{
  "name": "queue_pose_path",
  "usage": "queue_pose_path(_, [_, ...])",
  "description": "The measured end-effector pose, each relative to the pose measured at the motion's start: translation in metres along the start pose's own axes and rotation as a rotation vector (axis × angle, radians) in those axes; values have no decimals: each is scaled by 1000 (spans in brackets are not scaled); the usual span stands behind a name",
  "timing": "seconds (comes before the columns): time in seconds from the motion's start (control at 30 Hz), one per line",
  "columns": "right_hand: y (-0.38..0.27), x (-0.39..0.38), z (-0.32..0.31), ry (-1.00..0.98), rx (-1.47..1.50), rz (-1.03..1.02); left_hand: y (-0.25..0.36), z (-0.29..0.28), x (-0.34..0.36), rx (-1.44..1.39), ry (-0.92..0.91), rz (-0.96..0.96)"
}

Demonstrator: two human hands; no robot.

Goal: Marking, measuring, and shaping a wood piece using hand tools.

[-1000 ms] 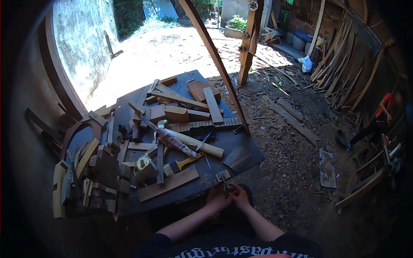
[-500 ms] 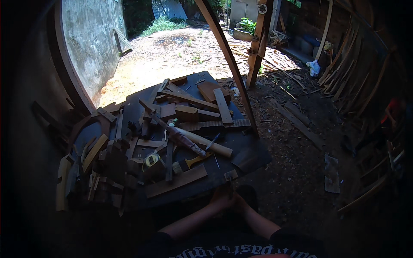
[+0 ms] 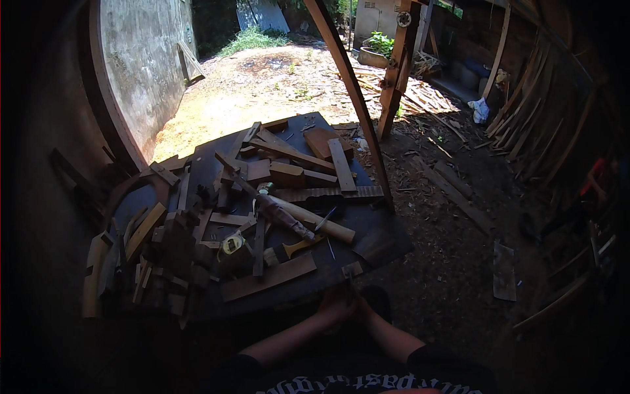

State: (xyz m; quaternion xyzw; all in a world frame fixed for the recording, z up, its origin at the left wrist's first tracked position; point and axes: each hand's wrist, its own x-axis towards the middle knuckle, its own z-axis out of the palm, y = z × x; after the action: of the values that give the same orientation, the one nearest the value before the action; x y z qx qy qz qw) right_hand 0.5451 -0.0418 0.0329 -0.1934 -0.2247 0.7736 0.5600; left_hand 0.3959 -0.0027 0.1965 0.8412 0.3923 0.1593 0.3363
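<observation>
My left hand point(image 3: 336, 306) and my right hand point(image 3: 361, 307) meet at the near edge of a dark table point(image 3: 387, 240). Their fingers look closed together in deep shadow, around something dark and narrow that I cannot make out. Just beyond them, a small wood block point(image 3: 353, 268) lies at the table edge. Left of it rests a flat wooden board point(image 3: 270, 278). Farther in are a paintbrush point(image 3: 293, 248) with a yellow handle, a hammer point(image 3: 321, 222) with a pale wooden handle, a dark-handled tool point(image 3: 285, 218) and a yellow tape measure point(image 3: 232, 245).
Wood offcuts point(image 3: 286, 174) crowd the table's far and left parts. A slanting post point(image 3: 357, 92) rises past its right side. Planks point(image 3: 453, 190) and debris lie on the ground to the right. A person in red point(image 3: 597, 176) is at the far right, near leaning timber strips point(image 3: 525, 98).
The whole view has shifted slightly. My hands stay together at the table edge, and nothing on the table has visibly moved.
</observation>
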Motion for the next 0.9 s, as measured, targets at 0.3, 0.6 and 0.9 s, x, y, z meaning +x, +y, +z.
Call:
queue_pose_path(0.3, [31, 21, -36, 192, 207, 211, 4, 1, 5, -14, -59, -50])
queue_pose_path(0.6, [-21, 13, -4, -40, -720, -44, 8, -6, 2, -29, -45, -31])
queue_pose_path(0.9, [-46, 15, 14, 53, -749, 80, 6, -8, 0, -46, -1, 31])
